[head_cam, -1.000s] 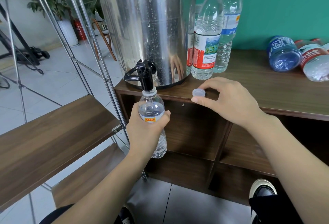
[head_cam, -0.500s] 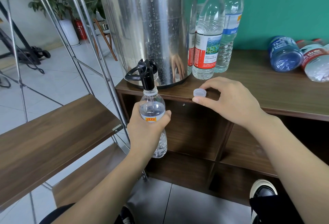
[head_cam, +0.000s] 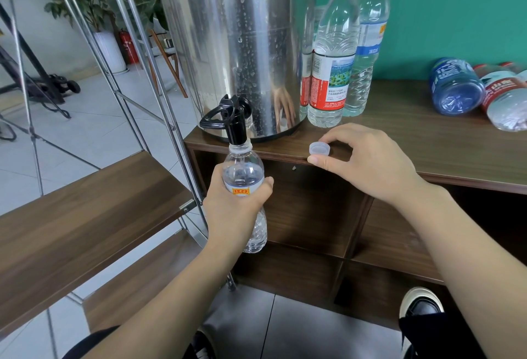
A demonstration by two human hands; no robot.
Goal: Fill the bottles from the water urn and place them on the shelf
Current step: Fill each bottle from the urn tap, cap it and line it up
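The small clear plastic bottle (head_cam: 245, 184) stood straight up and down, its open mouth right under the black tap (head_cam: 232, 122) of the tall shiny steel water urn (head_cam: 236, 39). The left hand (head_cam: 236, 204) had its grip curled round the middle of the bottle, holding it in the air in front of the brown wooden counter (head_cam: 427, 142). Water reached up near the bottle's shoulder, so it looked almost full.

The little see-through cap (head_cam: 320, 149) sat at the front edge of the counter, just to the right of the bottle's mouth and about level with it. The right hand (head_cam: 368, 162) was the nearer one. Its grip was pinching the cap between the thumb and a finger.

The next move was likely bringing the bottle away from the tap and the cap across to the left, then down onto the upright neck. The brown wooden shelf (head_cam: 85, 216) on the metal rack lay to the left of the bottle, on the left hand's side.
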